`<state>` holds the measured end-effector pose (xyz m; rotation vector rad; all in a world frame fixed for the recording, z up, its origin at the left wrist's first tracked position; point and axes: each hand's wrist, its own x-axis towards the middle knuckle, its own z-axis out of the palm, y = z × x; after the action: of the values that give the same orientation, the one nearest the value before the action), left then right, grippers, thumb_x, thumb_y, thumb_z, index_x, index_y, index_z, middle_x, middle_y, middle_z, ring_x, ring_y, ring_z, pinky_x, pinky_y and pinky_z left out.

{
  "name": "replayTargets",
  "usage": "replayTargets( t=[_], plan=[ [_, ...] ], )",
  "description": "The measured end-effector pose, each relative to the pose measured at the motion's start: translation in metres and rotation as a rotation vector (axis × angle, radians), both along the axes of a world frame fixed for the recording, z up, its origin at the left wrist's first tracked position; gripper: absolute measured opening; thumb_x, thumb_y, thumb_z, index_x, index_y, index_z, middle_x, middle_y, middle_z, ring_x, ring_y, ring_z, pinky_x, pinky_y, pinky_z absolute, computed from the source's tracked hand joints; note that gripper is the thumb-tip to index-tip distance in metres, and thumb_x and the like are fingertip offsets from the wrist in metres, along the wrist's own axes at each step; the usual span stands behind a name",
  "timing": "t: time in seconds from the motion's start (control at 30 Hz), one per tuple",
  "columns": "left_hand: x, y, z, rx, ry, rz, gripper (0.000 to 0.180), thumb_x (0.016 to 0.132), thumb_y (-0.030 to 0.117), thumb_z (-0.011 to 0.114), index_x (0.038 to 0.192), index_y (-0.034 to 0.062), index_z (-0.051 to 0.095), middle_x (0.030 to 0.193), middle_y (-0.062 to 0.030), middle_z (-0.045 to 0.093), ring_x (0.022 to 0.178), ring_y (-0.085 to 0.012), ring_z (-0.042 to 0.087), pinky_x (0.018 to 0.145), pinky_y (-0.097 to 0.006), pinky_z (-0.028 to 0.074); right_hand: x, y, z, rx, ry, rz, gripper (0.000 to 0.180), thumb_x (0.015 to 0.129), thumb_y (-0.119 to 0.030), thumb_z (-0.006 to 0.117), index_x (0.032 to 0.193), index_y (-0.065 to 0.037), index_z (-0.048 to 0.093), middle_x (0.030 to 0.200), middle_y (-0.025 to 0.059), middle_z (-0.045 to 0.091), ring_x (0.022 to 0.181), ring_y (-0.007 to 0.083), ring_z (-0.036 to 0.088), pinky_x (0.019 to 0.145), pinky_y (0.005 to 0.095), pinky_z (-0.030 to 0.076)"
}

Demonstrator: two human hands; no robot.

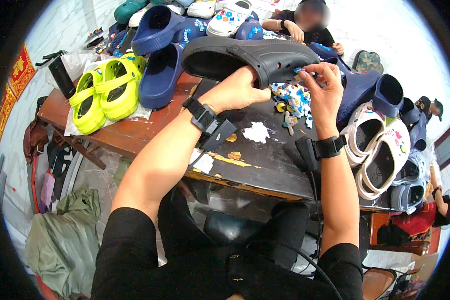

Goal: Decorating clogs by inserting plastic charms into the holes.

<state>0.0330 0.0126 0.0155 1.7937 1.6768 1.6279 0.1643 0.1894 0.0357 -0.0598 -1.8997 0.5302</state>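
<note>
Worn table (265,165), clog (250,57) between hands (raised)

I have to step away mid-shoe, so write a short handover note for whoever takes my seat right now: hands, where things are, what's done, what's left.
Left hand: grips the black clog from below, held above the table, toe to the right.
Right hand: fingertips pinch a small blue charm against the clog's holed upper.
Loose charms lie piled on the dark table just under the clog.
Done: no other charm shows on this clog's visible side.
Left: seating this charm, it seems; whether it is fully pressed in cannot be told.
Nearby: white clogs with charms on the right, lime green clogs on the left.
</note>
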Motion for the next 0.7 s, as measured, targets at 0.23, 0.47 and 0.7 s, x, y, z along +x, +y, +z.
replayTargets(
  t=[0.23,0.47,0.7],
  plan=[
    [0.004,-0.003,0.004,0.002,0.163,0.118,0.062,0.078,0.010,0.067,0.136,0.0026,0.047,0.128,-0.0096,0.055,0.118,-0.0193,0.049,0.106,-0.031,0.036,0.001,-0.009,0.004,-0.213,0.082,0.068,0.022,0.072,-0.006,0.080,0.090,-0.009,0.068,0.096,0.0047,0.054,0.086,0.0172,0.050,0.075,0.0295,0.043],
    [0.007,-0.008,0.008,0.025,0.186,0.138,0.064,0.076,0.011,0.068,0.136,0.0017,0.046,0.128,-0.0106,0.054,0.117,-0.0201,0.049,0.106,-0.032,0.036,0.005,-0.011,0.009,0.151,0.107,-0.004,0.021,0.070,-0.001,0.078,0.088,-0.010,0.070,0.097,0.0045,0.052,0.092,0.0206,0.050,0.083,0.0310,0.043],
    [0.005,-0.002,0.000,0.008,0.065,0.102,0.066,0.075,0.010,0.069,0.136,0.0017,0.045,0.130,-0.0102,0.053,0.119,-0.0198,0.048,0.107,-0.032,0.035,0.007,-0.004,0.009,0.141,0.070,0.005,0.016,0.070,-0.003,0.079,0.083,-0.009,0.070,0.093,0.0043,0.053,0.091,0.0200,0.051,0.081,0.0307,0.043]
  ],
)
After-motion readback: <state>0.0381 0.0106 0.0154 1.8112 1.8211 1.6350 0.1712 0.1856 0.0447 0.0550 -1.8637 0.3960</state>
